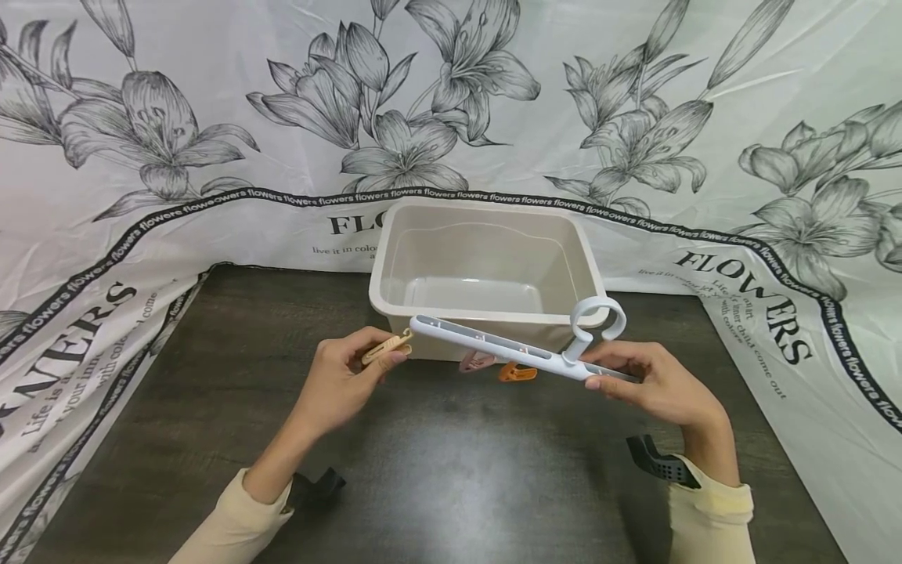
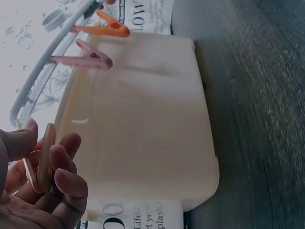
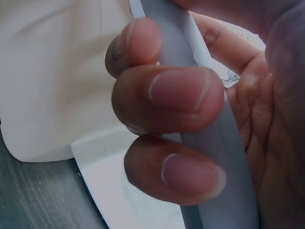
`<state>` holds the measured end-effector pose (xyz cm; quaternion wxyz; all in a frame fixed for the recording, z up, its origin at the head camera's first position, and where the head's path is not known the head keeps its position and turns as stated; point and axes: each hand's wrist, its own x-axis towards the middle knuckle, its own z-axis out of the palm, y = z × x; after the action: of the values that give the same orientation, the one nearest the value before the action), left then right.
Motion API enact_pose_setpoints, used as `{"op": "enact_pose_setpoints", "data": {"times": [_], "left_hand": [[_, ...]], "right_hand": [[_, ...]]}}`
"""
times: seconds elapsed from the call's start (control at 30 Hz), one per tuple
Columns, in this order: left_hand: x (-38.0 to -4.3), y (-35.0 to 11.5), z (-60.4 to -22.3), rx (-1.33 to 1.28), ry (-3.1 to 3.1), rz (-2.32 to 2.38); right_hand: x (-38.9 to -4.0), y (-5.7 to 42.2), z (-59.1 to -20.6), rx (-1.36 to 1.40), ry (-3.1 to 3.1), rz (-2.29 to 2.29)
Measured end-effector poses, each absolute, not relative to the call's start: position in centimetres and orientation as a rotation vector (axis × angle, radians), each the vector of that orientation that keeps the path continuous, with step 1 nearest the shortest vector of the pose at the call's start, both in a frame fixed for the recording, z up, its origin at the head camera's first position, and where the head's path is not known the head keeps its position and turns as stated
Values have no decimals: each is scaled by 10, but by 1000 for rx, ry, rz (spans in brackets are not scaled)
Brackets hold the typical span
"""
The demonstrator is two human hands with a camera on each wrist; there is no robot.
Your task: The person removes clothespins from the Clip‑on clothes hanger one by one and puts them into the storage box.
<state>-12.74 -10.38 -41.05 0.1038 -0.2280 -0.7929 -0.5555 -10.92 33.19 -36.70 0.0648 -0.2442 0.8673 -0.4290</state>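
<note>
Against floral cloth (image 1: 465, 117), observed beige bin (image 1: 486, 251) at far edge of worktop (image 1: 451, 470). Noted fingers (image 1: 366, 338) of left hand (image 1: 344, 382) pinching yellow peg (image 1: 384, 350), those of right hand (image 1: 658, 380) gripping pale hanger (image 1: 507, 355) above worktop before bin, with pink peg (image 1: 477, 361) and orange peg (image 1: 517, 373) attached.

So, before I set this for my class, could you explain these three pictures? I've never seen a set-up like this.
There is no machine here, just a person working bare-handed. The wide picture comes from a camera on the head, looking forward and down; the other two come from cameras worn on the left and right wrists, seeing the work close up.

The left hand pinches a yellow clip. The right hand grips a pale hanger with a round hook. A pink clip and an orange clip hang from the hanger's bar.

On the dark table stands a beige tub, just beyond the hands, with a flower-printed cloth behind it.
</note>
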Motion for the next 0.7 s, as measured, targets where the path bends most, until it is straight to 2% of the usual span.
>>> {"op": "enact_pose_setpoints", "data": {"times": [0.7], "left_hand": [[-143,-123,-379,-542,-2302,-1639]], "right_hand": [[-109,331,-367,-640,2681,-1253]]}}
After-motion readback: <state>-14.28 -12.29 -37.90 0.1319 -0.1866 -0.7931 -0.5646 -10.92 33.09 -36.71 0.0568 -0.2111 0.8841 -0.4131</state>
